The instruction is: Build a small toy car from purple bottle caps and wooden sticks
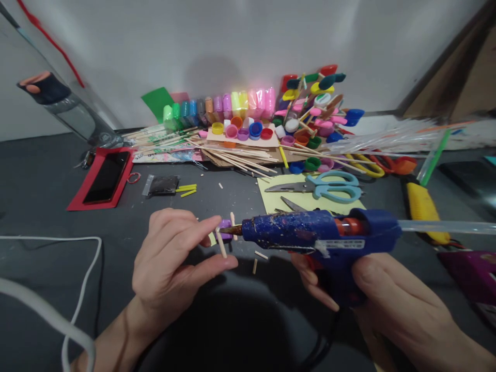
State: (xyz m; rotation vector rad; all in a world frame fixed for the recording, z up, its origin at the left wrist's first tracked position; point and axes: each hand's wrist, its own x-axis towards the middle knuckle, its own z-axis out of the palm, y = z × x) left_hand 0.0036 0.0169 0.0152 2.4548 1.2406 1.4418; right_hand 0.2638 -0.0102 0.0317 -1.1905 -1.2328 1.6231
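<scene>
Head view, the only one supplied. The left hand (174,258) is partly open, with a short, pale wooden stick (221,245) spanning the tips of index finger and thumb. This end-to-end hold appears chosen to leave the stick's side exposed. The right hand (399,305) is closed round the grip of a blue plastic glue gun (302,232), levelled so that its brown tapered nozzle (232,231) points at the stick's upper end; contact cannot be confirmed. A clear glue rod (445,227) projects from the gun's rear, presumably as feed.

A small purple object (225,225) lies behind the nozzle, partly hidden, with a second pale stick (232,219) beside it; whether they are joined cannot be told.

Two cut wooden pieces (261,255) lie loose on the dark grey worktop (120,227), near the left hand. Light-blue-handled scissors (289,188) rest on a pale yellow sheet (271,202) beyond the gun, probably for easy reach. A black phone (106,178) sits on a red sheet (77,200), well apart from the work.
</scene>
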